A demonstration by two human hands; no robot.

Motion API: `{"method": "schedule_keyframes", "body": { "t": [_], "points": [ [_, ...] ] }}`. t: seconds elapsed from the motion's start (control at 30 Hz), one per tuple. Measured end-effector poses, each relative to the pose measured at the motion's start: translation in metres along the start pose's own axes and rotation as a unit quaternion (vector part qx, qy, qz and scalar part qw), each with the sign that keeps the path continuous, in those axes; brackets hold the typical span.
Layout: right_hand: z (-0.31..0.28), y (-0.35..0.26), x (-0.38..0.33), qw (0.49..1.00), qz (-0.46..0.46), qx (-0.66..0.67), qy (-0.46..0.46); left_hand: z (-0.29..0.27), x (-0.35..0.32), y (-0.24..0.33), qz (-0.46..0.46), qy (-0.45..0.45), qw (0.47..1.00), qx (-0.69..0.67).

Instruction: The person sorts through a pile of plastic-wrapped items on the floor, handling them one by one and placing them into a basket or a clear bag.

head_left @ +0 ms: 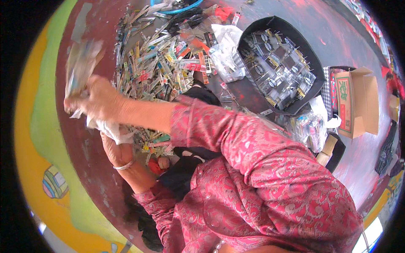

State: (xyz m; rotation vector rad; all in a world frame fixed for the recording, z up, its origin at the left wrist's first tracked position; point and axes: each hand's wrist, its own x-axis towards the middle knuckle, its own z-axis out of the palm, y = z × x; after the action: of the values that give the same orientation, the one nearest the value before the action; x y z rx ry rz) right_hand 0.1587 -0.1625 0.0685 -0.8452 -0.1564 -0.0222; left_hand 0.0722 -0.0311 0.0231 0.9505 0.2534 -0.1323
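My right hand [101, 100] reaches across to the far left and is closed on a bundle of clear packets [80, 69], blurred by motion and held upright. Just below it, my left hand [116, 149], with a pale bracelet at the wrist, grips a crumpled white plastic bag [112, 130]; its fingers are partly hidden behind the bag. To the right of both hands spreads a large heap of narrow clear packets [158, 69] with coloured labels, lying on the floor. Patterned red sleeves cover both my arms.
A black fabric bin [314, 55] holding several clear packs stands at the upper right, next to a white plastic bag [225, 55]. Farther right is an open cardboard box [358, 101]. A blue rim [185, 9] shows at the top. A painted wall [46, 139] curves along the left.
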Motion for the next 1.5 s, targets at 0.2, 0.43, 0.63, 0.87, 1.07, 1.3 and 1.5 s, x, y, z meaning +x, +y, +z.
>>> {"method": "schedule_keyframes", "body": {
  "t": [0.2,0.43,0.63,0.87,1.07,1.3,1.5],
  "points": [
    [-0.193,-0.077,-0.003,0.977,0.022,-0.210,-0.042,0.002,0.017,-0.015,-0.070,0.016,0.997,-0.012],
    [-0.315,-0.074,-0.163,0.825,0.433,-0.360,0.042,-0.050,-0.009,-0.038,-0.135,0.189,0.972,0.044],
    [-0.312,-0.044,-0.129,0.651,0.517,-0.555,0.015,-0.125,-0.023,-0.056,-0.145,0.214,0.966,-0.010],
    [-0.320,-0.021,-0.089,0.383,0.398,-0.820,-0.149,-0.100,-0.039,-0.039,-0.151,0.239,0.959,-0.024],
    [-0.320,0.026,-0.068,0.337,0.411,-0.818,-0.219,-0.080,-0.046,-0.038,-0.118,0.254,0.960,0.015],
    [-0.357,0.051,-0.041,0.468,0.357,-0.806,-0.071,-0.077,-0.046,-0.038,-0.132,0.274,0.952,0.008],
    [-0.338,0.024,-0.080,0.684,0.565,-0.460,-0.033,-0.088,-0.047,-0.044,-0.139,0.247,0.959,0.000]
  ]
}}
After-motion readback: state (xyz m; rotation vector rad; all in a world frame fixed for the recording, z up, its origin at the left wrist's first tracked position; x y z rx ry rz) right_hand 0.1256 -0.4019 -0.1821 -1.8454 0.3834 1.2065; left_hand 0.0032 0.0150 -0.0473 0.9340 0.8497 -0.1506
